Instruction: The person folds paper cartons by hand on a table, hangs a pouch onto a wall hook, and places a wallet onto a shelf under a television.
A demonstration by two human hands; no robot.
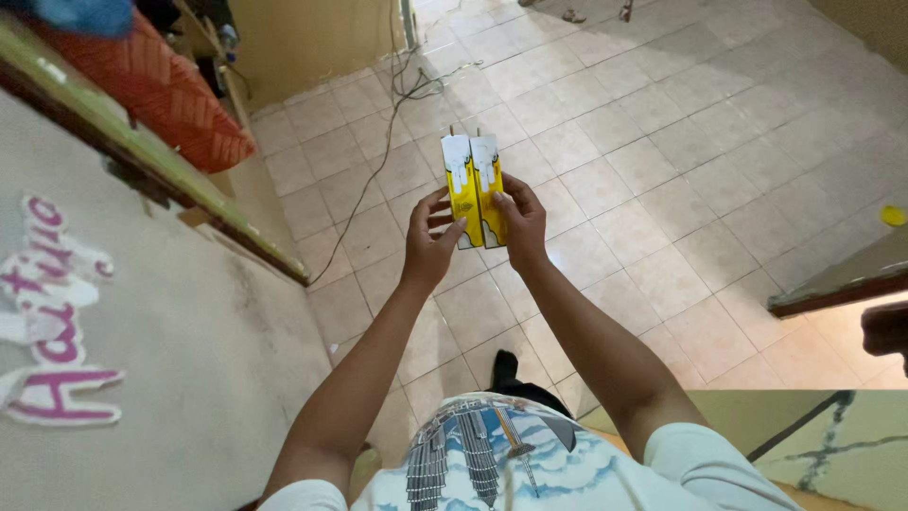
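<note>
Left hand (428, 241): it is gripping the left-hand yellow packet (460, 187) low down, thumb lying across the front, fingers curled round the outer edge, so the hand is clamped on that packet.
Right hand (518, 222): it is closing on the right-hand yellow packet (487, 185) in the same way, thumb on the face and fingers wrapping behind; it is clamped too.
Packets: the two are standing upright, side by side and touching along their long edges, held out in front of the chest above the tiled floor (662, 189). Each is yellow below with a white top end.
Top ends: something thin seems to be sticking up from each packet, possibly a stick or a folded corner; the view is too small to tell which.
Surroundings: a grey cable (378, 170) is trailing across the tiles beyond the hands, a wall with pink and white cut-out letters (52, 312) is running along the left, and an orange cushion (161, 90) is lying up top left.
Handling well: by my judgement, the packets are staying even because both thumbs are pressing at matching height; keeping the grip low and light is leaving the tops free, and squeezing harder would likely be buckling the thin card.
Stance: the person is standing, both forearms reaching forward and meeting at the packets.
</note>
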